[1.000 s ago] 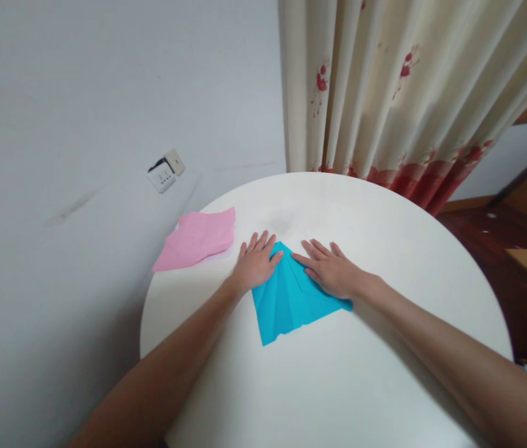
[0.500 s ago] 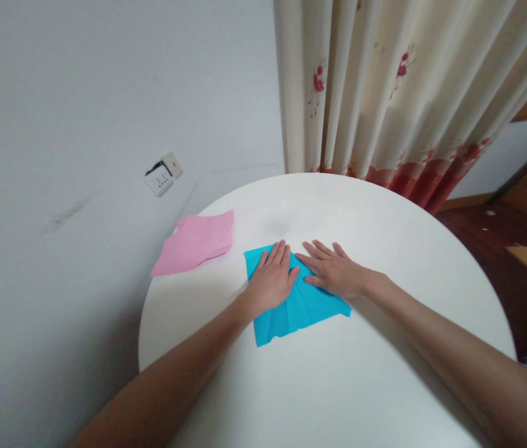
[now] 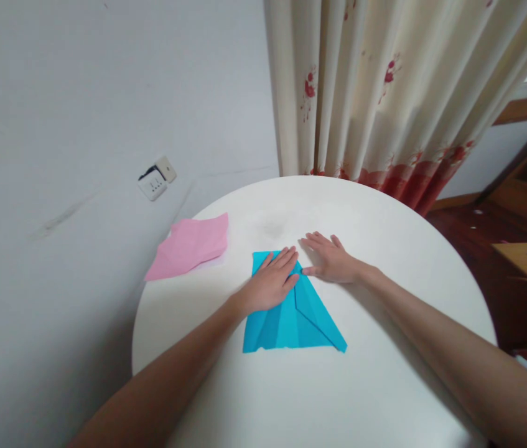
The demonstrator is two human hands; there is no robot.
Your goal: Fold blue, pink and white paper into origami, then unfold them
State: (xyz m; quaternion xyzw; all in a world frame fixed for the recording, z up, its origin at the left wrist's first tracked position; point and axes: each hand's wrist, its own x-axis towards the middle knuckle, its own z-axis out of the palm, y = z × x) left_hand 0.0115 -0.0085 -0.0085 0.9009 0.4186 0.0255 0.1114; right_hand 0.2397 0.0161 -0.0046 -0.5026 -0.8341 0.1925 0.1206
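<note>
The left hand (image 3: 270,283) lies flat, fingers together, on the blue paper (image 3: 291,314), whose long fold runs back from its fingertips, the right hand (image 3: 333,261) splayed just beside.

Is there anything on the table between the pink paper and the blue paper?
No. In the head view, only bare white table separates the pink paper from the blue paper.

A grey wall (image 3: 81,93) with a socket (image 3: 153,182) filled the left; cream, red-flowered curtains (image 3: 384,87) hung upper right above dark wooden floor (image 3: 473,224).
</note>
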